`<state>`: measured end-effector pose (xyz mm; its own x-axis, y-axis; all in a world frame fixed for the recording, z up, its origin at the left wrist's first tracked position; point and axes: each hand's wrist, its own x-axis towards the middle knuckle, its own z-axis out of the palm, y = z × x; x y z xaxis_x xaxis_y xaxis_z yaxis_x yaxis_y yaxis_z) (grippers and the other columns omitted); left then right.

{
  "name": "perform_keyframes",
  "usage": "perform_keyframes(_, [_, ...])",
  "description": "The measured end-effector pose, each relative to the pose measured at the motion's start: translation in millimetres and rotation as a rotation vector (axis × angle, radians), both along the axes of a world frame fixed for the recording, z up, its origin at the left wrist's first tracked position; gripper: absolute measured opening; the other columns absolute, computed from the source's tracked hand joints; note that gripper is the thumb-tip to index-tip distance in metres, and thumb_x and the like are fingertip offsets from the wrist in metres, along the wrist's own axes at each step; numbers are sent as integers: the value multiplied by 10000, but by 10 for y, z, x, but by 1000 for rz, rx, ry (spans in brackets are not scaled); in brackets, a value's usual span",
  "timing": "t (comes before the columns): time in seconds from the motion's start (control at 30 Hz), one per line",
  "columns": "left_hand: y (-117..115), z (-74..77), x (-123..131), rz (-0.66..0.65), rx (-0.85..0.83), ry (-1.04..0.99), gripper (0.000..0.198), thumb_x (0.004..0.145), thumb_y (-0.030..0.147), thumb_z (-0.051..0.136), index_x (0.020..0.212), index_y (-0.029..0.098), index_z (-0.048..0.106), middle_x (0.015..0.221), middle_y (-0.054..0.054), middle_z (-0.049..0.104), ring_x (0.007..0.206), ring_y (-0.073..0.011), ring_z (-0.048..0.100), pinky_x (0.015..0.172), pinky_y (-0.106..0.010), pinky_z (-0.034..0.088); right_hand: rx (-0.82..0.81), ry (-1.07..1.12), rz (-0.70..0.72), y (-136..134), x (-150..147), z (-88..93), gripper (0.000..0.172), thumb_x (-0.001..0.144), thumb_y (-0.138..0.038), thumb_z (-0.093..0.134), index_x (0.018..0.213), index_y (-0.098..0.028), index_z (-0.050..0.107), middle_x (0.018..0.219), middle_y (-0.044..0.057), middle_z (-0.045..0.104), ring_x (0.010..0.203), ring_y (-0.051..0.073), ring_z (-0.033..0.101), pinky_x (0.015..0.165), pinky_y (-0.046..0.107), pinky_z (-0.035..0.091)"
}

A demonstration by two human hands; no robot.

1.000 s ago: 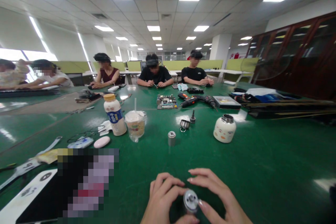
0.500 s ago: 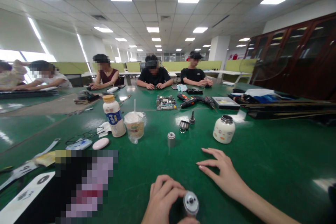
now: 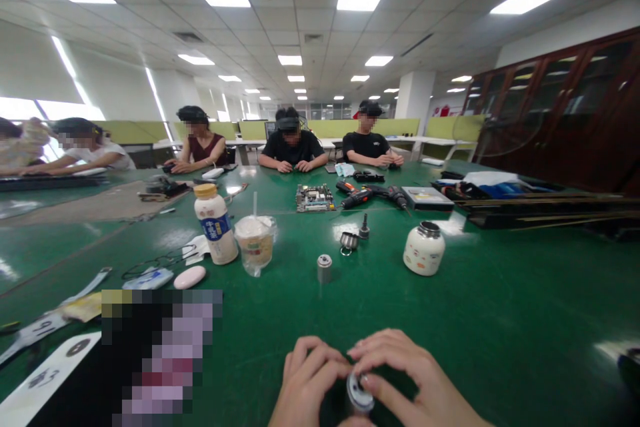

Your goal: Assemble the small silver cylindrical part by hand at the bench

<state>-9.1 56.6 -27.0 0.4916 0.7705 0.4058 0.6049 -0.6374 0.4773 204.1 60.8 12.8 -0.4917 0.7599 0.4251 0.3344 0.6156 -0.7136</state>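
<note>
A small silver metal cylinder, which looks like a motor, is low in the view between my hands. My left hand curls around its left side and holds it. Over from the right comes my right hand, with its fingers bent and its thumb at the top face of the motor. Its fingertips close in on the rim, partly covering the top. Farther forward on the green table, a second metal cylinder of the same kind stands upright.
Ahead are a lidless cream flask, a metal lid, a circuit board and power drills. A milk bottle, a plastic cup and a pink oval object are left. Several people sit across the table.
My right hand has moved left and down from over the table to the top of the motor, its fingers now bent. My left hand keeps hold of the motor.
</note>
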Motion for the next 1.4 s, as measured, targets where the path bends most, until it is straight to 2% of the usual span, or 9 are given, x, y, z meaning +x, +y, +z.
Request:
perform_keyframes(0.23, [-22,-17,12,19,-41,-28,403,728,521,799,1034,275,708,1047,-57,727,1012,-315,597,854,-464,513,-70,-11,-54,-23,-16,-52,53,842,-245,675,812,-225,636,968,49,761,911,227,694,820,361,502])
perform_keyframes(0.4, [-60,44,25,170,-51,-234,250,942,255,534,1147,294,673,1161,-74,705,1085,-277,605,935,-440,495,-165,171,60,19,23,-283,400,677,-344,741,1002,-211,550,1096,118,660,1031,273,644,881,375,508])
perform_keyframes(0.5, [-74,173,29,165,-11,-268,240,867,281,613,1091,286,702,1181,-80,674,1100,-301,567,947,-465,479,-288,126,142,19,27,-281,591,671,-390,724,1185,-180,523,1143,147,637,1038,288,639,915,402,497])
perform_keyframes(0.73, [-97,359,104,174,22,-187,206,715,175,741,845,327,794,1219,-62,604,1140,-333,468,956,-542,419,-324,-63,17,-43,-58,-175,358,720,-330,703,1037,-183,628,988,95,683,924,277,646,836,388,500])
perform_keyframes(0.97, [65,503,-50,287,83,-180,101,805,268,769,860,347,798,1163,-53,632,1116,-322,476,929,-516,433,-332,-113,0,-49,-34,-199,372,713,-269,721,1069,-191,648,1007,79,710,943,271,659,849,373,493])
perform_keyframes(1.07, [255,449,-225,457,124,-74,153,786,228,794,834,372,809,1132,-42,649,1107,-335,486,930,-554,401,-346,-105,8,-50,-31,-168,374,711,-244,729,1075,-204,654,1022,67,719,956,265,664,862,362,490])
perform_keyframes(1.2, [415,306,-364,557,-9,72,120,772,265,803,787,383,814,1141,-46,656,1104,-368,501,871,-570,412,-358,-99,10,-46,-37,-155,376,707,-245,739,1072,-210,658,1030,63,724,962,266,667,865,358,493])
perform_keyframes(1.3, [367,332,-311,515,-1,-21,109,792,263,789,815,367,813,1114,-47,656,1107,-347,499,915,-574,403,-347,-105,0,-44,-36,-174,374,705,-230,736,1070,-216,655,1028,56,722,964,260,665,868,353,496])
perform_keyframes(1.4, [197,436,-156,336,28,-175,125,782,258,808,841,367,805,1148,-40,626,1135,-321,470,970,-543,401,-331,-112,-4,-45,-34,-193,366,706,-235,735,1062,-222,649,1010,48,720,943,252,666,860,344,500])
